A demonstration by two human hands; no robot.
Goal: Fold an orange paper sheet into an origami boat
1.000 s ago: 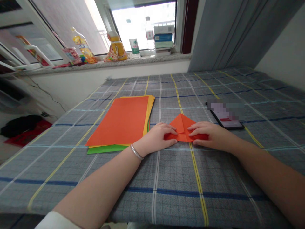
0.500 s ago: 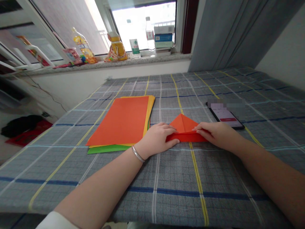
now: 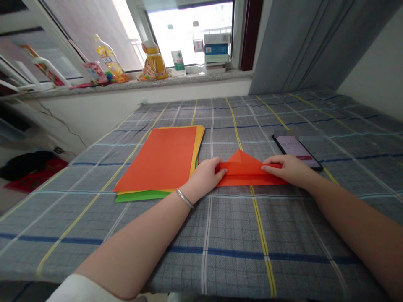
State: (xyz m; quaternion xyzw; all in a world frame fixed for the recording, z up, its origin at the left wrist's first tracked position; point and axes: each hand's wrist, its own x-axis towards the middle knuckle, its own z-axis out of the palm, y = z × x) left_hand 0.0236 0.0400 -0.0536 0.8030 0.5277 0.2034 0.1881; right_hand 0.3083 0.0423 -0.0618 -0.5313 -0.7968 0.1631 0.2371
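Note:
A folded orange paper (image 3: 242, 173) lies in front of me, with a triangular peak at its far side and a flat strip raised across the peak's base. My left hand (image 3: 208, 173) pinches the left end of that strip between thumb and fingers. At the opposite end my right hand (image 3: 288, 168) grips the strip the same way. The paper's near edge rests on the cloth. My fingers cover both ends of the strip. A stack of coloured sheets (image 3: 163, 157), orange on top with yellow and green beneath, lies just left of my left hand.
A phone (image 3: 297, 152) with a lit screen lies beyond my right hand. Grey plaid cloth (image 3: 233, 235) covers the table. Bottles, a white-and-green tube (image 3: 178, 63) and stacked boxes (image 3: 216, 49) stand on the windowsill behind.
The strip along the paper's near side has been lifted and folded away from me, over the lower part of the peak. Both hands shifted outward toward its ends.

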